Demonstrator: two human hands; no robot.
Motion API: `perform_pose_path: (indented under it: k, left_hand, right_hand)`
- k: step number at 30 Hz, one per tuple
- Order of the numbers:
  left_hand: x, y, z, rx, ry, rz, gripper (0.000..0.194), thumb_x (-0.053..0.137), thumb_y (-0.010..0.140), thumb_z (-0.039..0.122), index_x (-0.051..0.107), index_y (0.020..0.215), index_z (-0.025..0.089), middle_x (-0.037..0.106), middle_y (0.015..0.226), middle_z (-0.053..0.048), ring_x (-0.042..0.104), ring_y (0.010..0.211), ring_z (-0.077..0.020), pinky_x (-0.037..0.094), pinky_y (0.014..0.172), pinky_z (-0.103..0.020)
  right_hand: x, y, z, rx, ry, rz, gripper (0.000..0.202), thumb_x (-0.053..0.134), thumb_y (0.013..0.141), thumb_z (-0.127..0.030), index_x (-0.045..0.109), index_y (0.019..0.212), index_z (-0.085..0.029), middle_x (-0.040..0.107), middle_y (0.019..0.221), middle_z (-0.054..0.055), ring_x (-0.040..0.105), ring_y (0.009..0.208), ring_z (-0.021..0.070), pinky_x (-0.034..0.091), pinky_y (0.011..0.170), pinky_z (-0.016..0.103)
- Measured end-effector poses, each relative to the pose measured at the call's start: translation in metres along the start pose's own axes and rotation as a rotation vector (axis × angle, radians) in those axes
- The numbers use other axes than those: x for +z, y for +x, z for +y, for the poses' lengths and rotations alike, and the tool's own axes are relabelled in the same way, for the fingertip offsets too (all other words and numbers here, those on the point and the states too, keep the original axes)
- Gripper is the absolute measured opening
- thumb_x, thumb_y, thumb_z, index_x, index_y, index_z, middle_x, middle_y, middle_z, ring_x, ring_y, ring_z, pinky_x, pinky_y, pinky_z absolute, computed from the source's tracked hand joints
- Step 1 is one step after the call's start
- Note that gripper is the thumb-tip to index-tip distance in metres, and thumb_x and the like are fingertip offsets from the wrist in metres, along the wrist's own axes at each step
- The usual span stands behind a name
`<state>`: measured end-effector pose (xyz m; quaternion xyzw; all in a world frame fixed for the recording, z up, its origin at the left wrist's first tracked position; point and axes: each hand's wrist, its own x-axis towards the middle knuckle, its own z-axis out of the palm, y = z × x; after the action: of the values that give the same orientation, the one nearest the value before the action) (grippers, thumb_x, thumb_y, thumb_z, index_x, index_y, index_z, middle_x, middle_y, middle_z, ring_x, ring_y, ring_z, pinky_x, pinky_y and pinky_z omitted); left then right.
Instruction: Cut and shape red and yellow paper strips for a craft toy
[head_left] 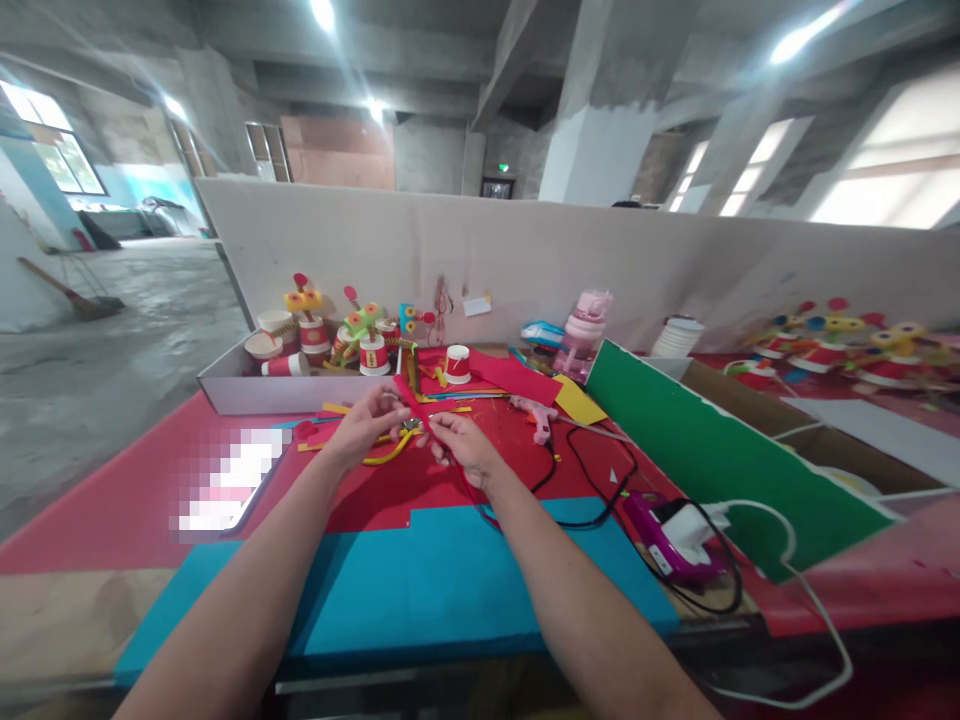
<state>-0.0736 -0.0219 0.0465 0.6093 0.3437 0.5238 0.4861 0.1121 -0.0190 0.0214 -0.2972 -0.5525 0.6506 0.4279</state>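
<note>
Between both hands runs a narrow red paper strip (411,400), held slanting above the red table covering. My left hand (369,422) pinches its upper part, and my right hand (459,442) grips the lower end with thumb and fingers. Just below them lie yellow-handled pliers or scissors (391,450), partly hidden by the hands. Loose yellow and blue paper strips are scattered behind the fingers. A red-and-white paper cup (457,365) stands upside down beyond my right hand. To its right rests a pink glue gun (535,418) with a black cord.
A white tray (247,394) at the back left holds paper cups and cup figures. Blue sheet (420,590) covers the front edge. On the right are a purple power strip (667,545), cables and a green board (705,450). A blurred-out phone-like object (232,485) lies left.
</note>
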Motion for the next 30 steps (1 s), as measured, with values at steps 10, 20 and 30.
perform_pose_path:
  k: [10,20,30]
  left_hand:
    - [0.001,0.004,-0.010,0.444,0.980,-0.051,0.022,0.058,0.082,0.026,0.072,0.099,0.027,0.058,0.082,-0.005,0.050,0.079,-0.0191,0.033,0.071,-0.030]
    - [0.004,0.000,0.001,0.547,1.270,-0.015,0.017,0.058,0.084,0.031,0.074,0.079,0.026,0.058,0.084,-0.006,0.043,0.083,-0.0214,0.027,0.077,-0.039]
    - [0.004,0.001,-0.009,0.465,1.181,-0.143,0.013,0.052,0.082,0.018,0.064,0.080,0.022,0.067,0.085,-0.005,0.050,0.104,-0.0252,0.014,0.103,-0.051]
  right_hand:
    - [-0.010,0.005,0.002,-0.013,-0.211,0.093,0.012,0.054,0.079,-0.018,0.057,0.090,-0.017,0.063,0.064,-0.003,0.050,0.046,0.0063,0.042,0.045,0.018]
    - [-0.004,0.005,0.008,0.013,-0.238,0.009,0.016,0.059,0.082,-0.033,0.057,0.081,-0.017,0.066,0.065,-0.001,0.052,0.045,0.0063,0.043,0.045,0.018]
    - [-0.007,0.007,0.014,-0.062,-0.566,-0.015,0.017,0.043,0.088,-0.021,0.059,0.086,-0.019,0.059,0.058,-0.004,0.042,0.038,0.0069,0.032,0.042,0.019]
